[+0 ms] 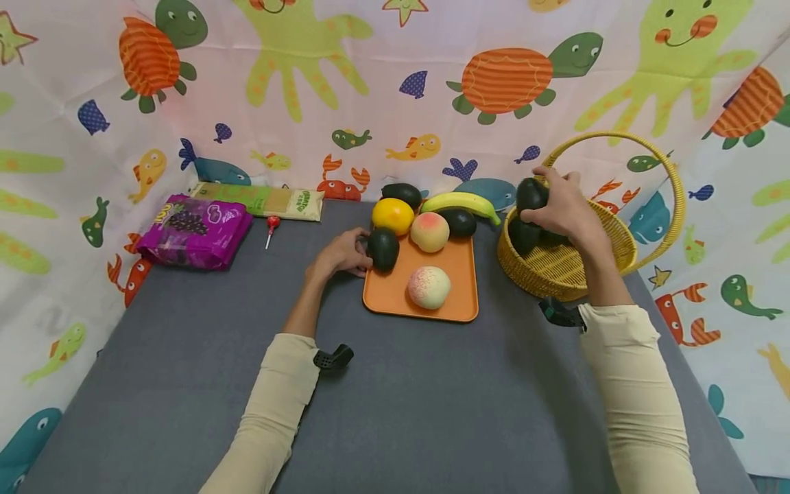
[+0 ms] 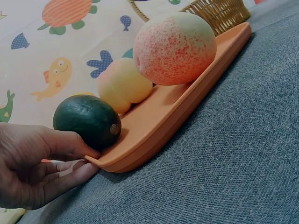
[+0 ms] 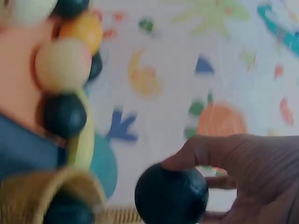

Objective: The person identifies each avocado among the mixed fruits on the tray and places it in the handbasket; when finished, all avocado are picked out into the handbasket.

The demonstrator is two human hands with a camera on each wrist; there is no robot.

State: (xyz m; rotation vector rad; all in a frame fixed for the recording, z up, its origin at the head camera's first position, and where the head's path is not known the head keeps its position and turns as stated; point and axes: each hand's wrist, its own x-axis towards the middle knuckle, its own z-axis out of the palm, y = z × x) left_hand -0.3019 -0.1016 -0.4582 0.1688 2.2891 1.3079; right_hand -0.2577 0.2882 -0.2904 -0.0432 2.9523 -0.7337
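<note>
My left hand [image 1: 347, 254] pinches the left rim of an orange tray [image 1: 389, 291], thumb on top and fingers below in the left wrist view. A dark green avocado [image 2: 88, 120] lies right beside that thumb. On the tray are also a pale pink-speckled peach [image 1: 429, 287], a smaller peach [image 1: 430, 232], a yellow-orange lemon-like fruit [image 1: 393, 217], a banana [image 1: 461, 202] and two more dark avocados. My right hand [image 1: 564, 200] grips another avocado [image 3: 171, 195] between thumb and fingers, above the left side of a yellow wicker basket [image 1: 543, 274]. Dark avocados [image 1: 524, 235] lie inside the basket, partly hidden.
A purple grape-print packet [image 1: 196, 232] and a long green-and-tan packet [image 1: 265, 200] lie at the back left, with a red lollipop [image 1: 272, 225] beside them. The basket's tall handle [image 1: 677, 199] arches up at the right. A printed cloth hangs behind the grey table [image 1: 432, 398].
</note>
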